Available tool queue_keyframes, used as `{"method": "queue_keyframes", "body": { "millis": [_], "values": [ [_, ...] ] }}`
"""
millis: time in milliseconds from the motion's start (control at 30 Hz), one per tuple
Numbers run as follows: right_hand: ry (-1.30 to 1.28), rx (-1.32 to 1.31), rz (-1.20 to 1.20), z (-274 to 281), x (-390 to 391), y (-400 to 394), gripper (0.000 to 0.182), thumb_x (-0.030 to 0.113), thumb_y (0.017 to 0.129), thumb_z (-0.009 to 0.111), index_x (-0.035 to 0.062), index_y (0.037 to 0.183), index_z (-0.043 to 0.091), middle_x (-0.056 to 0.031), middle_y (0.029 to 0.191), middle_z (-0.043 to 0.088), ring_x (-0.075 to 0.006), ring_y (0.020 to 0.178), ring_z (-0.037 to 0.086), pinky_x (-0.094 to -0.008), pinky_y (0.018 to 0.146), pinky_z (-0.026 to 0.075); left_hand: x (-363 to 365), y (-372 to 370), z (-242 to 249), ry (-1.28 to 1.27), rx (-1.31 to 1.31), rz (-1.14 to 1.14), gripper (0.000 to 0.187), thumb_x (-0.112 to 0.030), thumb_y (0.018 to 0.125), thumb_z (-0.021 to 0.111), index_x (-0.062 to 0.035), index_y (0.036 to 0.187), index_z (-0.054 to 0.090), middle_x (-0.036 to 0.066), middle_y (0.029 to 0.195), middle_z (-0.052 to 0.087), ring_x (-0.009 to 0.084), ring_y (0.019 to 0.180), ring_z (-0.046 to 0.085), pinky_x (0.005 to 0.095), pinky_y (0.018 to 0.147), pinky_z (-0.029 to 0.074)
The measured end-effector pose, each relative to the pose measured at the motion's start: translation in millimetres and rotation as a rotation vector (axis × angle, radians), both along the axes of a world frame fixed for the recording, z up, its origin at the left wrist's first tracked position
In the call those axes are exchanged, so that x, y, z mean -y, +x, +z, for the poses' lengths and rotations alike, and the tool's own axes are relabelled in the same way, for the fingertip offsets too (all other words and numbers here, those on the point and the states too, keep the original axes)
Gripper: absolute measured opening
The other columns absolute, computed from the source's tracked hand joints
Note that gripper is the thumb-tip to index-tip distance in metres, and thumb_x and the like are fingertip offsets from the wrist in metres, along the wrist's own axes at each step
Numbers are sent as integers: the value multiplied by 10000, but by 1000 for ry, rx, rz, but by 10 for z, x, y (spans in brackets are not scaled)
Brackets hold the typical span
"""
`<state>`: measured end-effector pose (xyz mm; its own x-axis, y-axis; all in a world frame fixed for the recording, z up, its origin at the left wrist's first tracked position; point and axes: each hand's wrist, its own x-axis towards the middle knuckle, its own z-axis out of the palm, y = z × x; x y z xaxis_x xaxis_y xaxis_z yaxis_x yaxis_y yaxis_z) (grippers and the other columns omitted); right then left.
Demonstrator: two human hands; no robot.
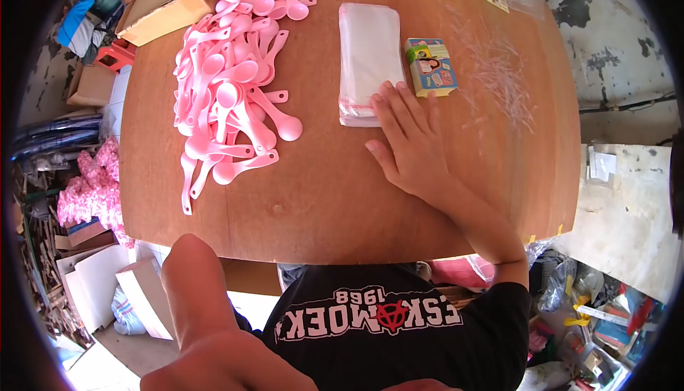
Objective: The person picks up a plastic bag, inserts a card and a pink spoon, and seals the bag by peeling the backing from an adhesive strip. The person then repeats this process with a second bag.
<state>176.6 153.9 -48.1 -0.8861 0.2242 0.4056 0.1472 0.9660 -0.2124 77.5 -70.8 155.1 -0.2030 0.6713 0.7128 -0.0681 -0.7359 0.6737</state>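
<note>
My right hand (410,138) lies palm down at the lower right corner of a stack of clear plastic bags (370,56), its fingers spread and the fingertips on or beside the stack's edge. Just above the fingers stands a small yellow and blue box (431,67) with a printed picture. A large heap of pink plastic spoons (228,84) covers the left part of the table. My left arm is bent at the lower left, its elbow near the table's front edge; no fingers of the left hand can be made out.
The brown wooden table (306,209) holds a cardboard box (174,6) at the back left. Thin clear strips (502,81) lie scattered at the right. Pink packed items (92,184) and cartons are on the left floor; mixed plastic items lie at the lower right.
</note>
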Motion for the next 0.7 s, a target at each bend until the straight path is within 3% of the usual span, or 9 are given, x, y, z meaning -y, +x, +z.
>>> {"method": "queue_keyframes", "body": {
  "millis": [67, 167, 267, 333, 367, 433, 567, 633, 700],
  "values": [
    [17, 2, 3, 16, 7, 8, 599, 310, 867, 627, 24, 1371, 476, -187, 1456, 422, -341, 1380, 359, -648, 1096, 185, -19, 20, -33, -32, 82, 29, 435, -345, 1021, 468, -396, 1448, 402, -25, 512, 460, 76, 360, 236, 249, 378, 155],
    [-12, 38, -1, 30, 21, 18, 586, 304, 924, 574, 17, 1414, 427, -182, 1483, 398, -348, 1406, 324, -621, 1125, 135, -105, -3, -116, 210, 6, -59, 446, -349, 1021, 466, -410, 1455, 381, -20, 511, 471, 77, 362, 235, 252, 381, 162],
    [6, 22, 2, 17, 25, 25, 581, 307, 925, 572, 21, 1411, 434, -177, 1484, 398, -344, 1407, 324, -620, 1127, 127, -66, 50, 13, 143, 55, 111, 478, -365, 1016, 475, -415, 1472, 343, -12, 506, 474, 79, 362, 234, 247, 383, 163],
    [3, 18, 2, 22, 27, 24, 579, 309, 925, 571, 20, 1409, 436, -176, 1485, 398, -343, 1407, 325, -620, 1128, 124, -76, -82, 191, -131, -29, -92, 479, -383, 1008, 489, -404, 1465, 347, -11, 498, 470, 80, 360, 241, 242, 386, 169],
    [0, 17, 2, 24, 29, 26, 578, 311, 926, 570, 19, 1406, 439, -174, 1485, 398, -341, 1407, 325, -620, 1129, 122, -82, -93, 139, -130, -29, -93, 479, -383, 1008, 489, -404, 1465, 347, -11, 498, 470, 80, 360, 241, 242, 386, 169],
    [5, 18, 2, 20, 32, 32, 579, 312, 926, 570, 17, 1406, 438, -174, 1484, 400, -342, 1406, 328, -620, 1130, 120, -91, -80, -26, 173, -67, -184, 469, -399, 988, 525, -397, 1434, 379, -10, 503, 470, 77, 361, 249, 242, 389, 170],
    [23, 15, 4, 21, 37, 37, 586, 314, 922, 577, 14, 1404, 436, -175, 1482, 400, -345, 1401, 334, -618, 1131, 120, -10, 18, -68, 152, 47, -97, 475, -425, 967, 557, -389, 1414, 397, -1, 508, 485, 78, 355, 253, 241, 388, 170],
    [37, -3, 2, -2, 35, 34, 596, 315, 897, 599, 15, 1391, 450, -182, 1474, 404, -342, 1394, 341, -626, 1121, 146, -62, -65, -108, 333, 43, -211, 479, -437, 942, 591, -372, 1392, 441, 7, 565, 539, 85, 371, 299, 234, 406, 204],
    [54, -30, -16, 1, 25, 28, 607, 315, 872, 621, 17, 1377, 463, -189, 1466, 408, -339, 1386, 348, -633, 1110, 172, -64, -131, -55, 356, -38, -158, 425, -425, 933, 603, -356, 1338, 492, 5, 615, 569, 84, 399, 336, 231, 420, 224]
  ]
}}
